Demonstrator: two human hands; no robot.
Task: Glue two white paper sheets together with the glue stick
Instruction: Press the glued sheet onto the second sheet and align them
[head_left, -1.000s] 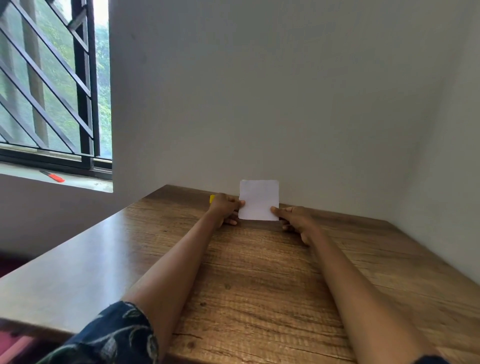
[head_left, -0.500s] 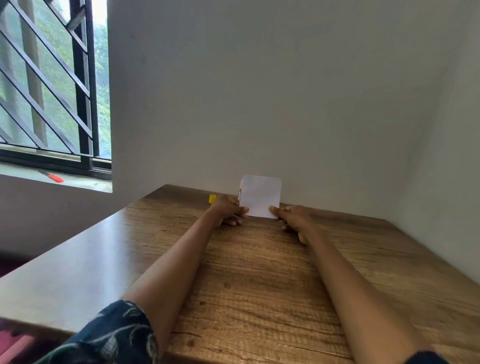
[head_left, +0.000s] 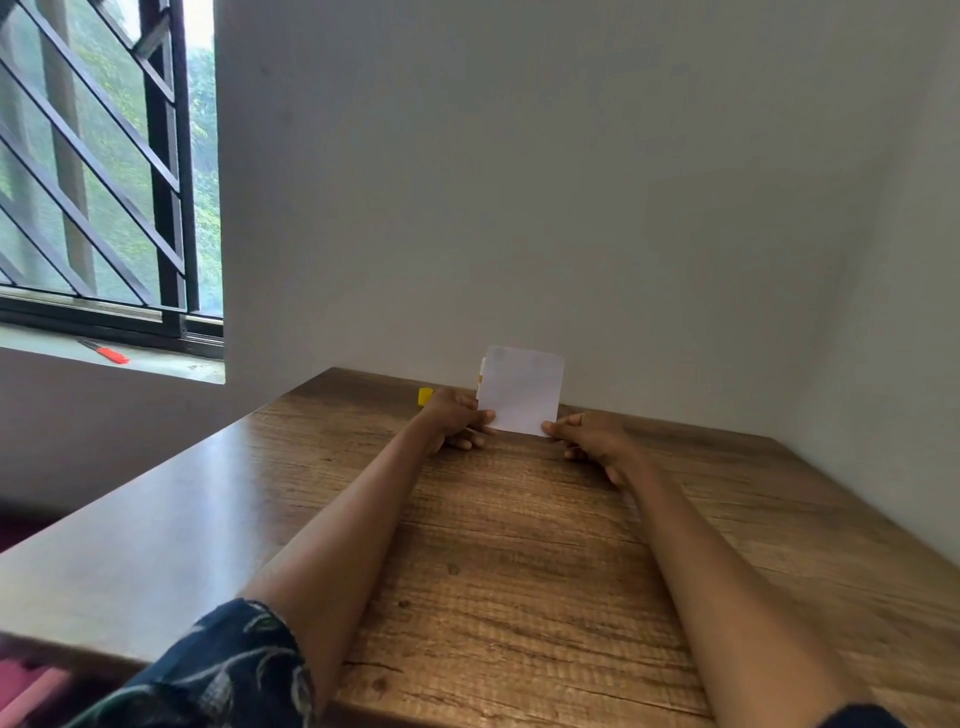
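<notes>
Yellow obj (head_left: 425, 396) mostly hidden behind left hand (head_left: 453, 415), unidentifiable.

Wooden table (head_left: 519, 561), set into the wall corner. We count on it: one small yellow object (head_left: 425, 396) at the far edge, and our two forearms resting along its top.

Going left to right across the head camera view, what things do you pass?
Red tool on the windowsill → yellow object → left hand → white paper → right hand. All but the first are over the far end of the wooden table.
</notes>
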